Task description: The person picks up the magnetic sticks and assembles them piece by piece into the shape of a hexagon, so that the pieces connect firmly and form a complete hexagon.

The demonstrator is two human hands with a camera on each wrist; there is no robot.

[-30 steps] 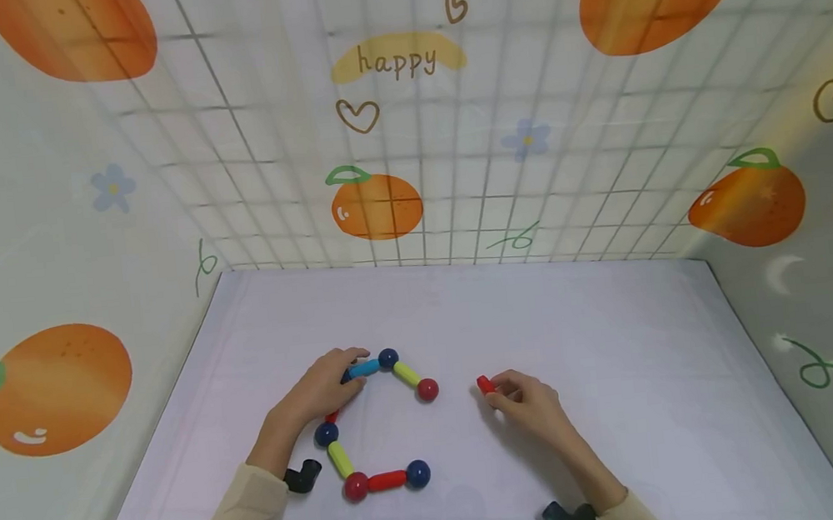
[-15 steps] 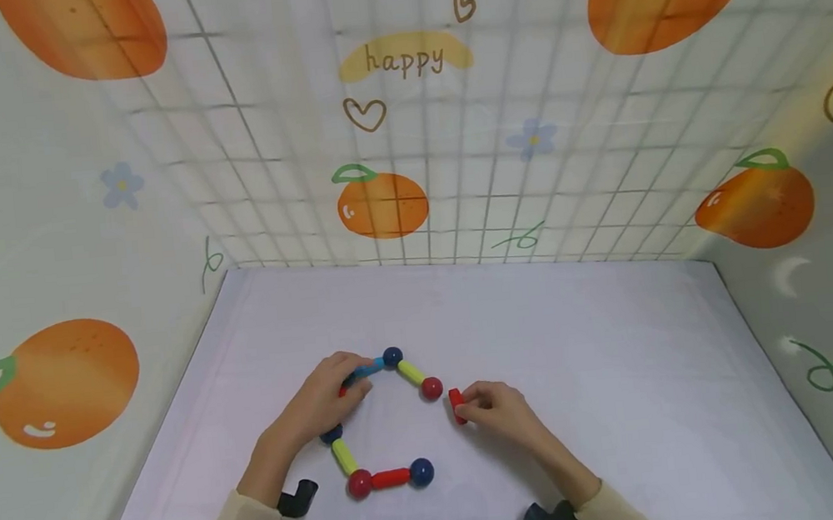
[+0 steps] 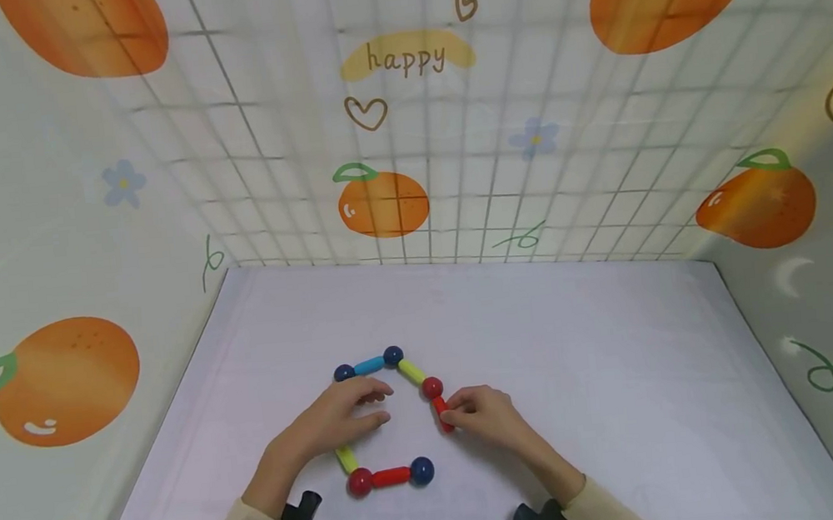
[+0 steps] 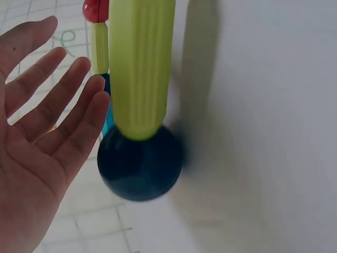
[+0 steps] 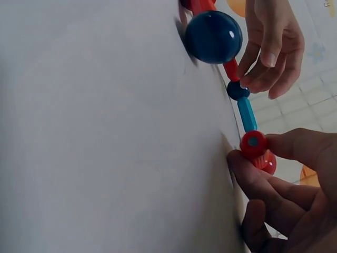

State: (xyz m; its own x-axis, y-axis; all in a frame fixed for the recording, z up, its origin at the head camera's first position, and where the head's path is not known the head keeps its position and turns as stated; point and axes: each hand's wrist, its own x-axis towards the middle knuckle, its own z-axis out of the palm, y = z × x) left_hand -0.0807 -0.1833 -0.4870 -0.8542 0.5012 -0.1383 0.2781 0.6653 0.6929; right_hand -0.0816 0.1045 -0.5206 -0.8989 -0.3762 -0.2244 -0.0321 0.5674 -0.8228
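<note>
A chain of coloured rods and balls curves over the table in the head view. My right hand (image 3: 487,412) pinches a red rod (image 3: 442,415) between thumb and fingers; its far end touches the red ball (image 3: 432,387). From that ball a yellow-green rod (image 3: 411,371) runs to a dark blue ball (image 3: 393,355), then a light blue rod (image 3: 370,366) and another dark blue ball. My left hand (image 3: 341,418) hovers over the chain's left side, fingers loosely spread, hiding part of it. In the left wrist view that hand (image 4: 52,116) holds nothing, beside a large yellow-green rod (image 4: 141,68).
The chain's near part has a red ball (image 3: 359,482), a red rod (image 3: 390,477) and a dark blue end ball (image 3: 422,471). A white cloth covers the table (image 3: 608,375). Curtain walls with printed oranges (image 3: 384,204) stand at the back and sides.
My right hand has moved left, bringing the red rod against the red ball. My left hand has come off the light blue rod and its ball, shifting towards me.
</note>
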